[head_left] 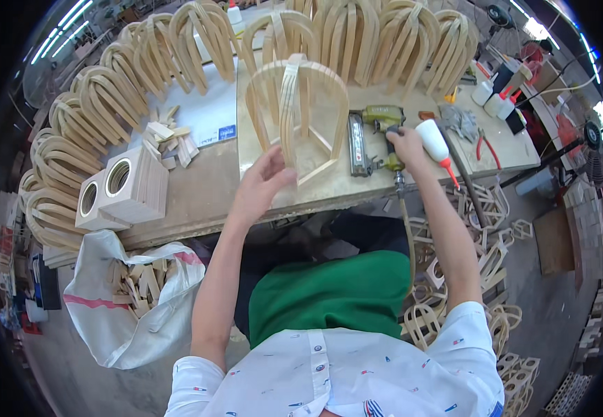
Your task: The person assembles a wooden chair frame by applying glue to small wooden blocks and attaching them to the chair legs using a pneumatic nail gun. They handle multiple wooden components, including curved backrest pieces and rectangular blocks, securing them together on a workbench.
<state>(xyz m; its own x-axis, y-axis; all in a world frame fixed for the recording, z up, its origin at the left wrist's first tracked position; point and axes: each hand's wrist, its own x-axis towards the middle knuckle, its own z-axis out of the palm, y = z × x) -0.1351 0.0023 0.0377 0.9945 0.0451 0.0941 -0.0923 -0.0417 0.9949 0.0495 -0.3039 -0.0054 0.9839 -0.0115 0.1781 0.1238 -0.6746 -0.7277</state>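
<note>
A bent-wood frame (340, 94) of curved strips meeting at the top stands on the workbench in front of me. My left hand (263, 184) is at its near left leg, thumb and fingers apart; whether the fingertips touch the wood I cannot tell. To the right, an olive-green nail gun (385, 115) with a silver magazine lies on its side on the bench, an air hose (407, 222) running down from it. My right hand (409, 147) is closed round its handle. Just right of that hand lies a white glue bottle (432, 139) with a red nozzle.
Several similar frames (110, 97) line the bench's left and far sides. Wood offcuts (169, 139) and box-shaped blocks with round holes (135, 186) sit at left. Red-handled pliers (485, 147) and a grey glove (460, 119) lie right. A white sack (100, 323) of scraps stands below.
</note>
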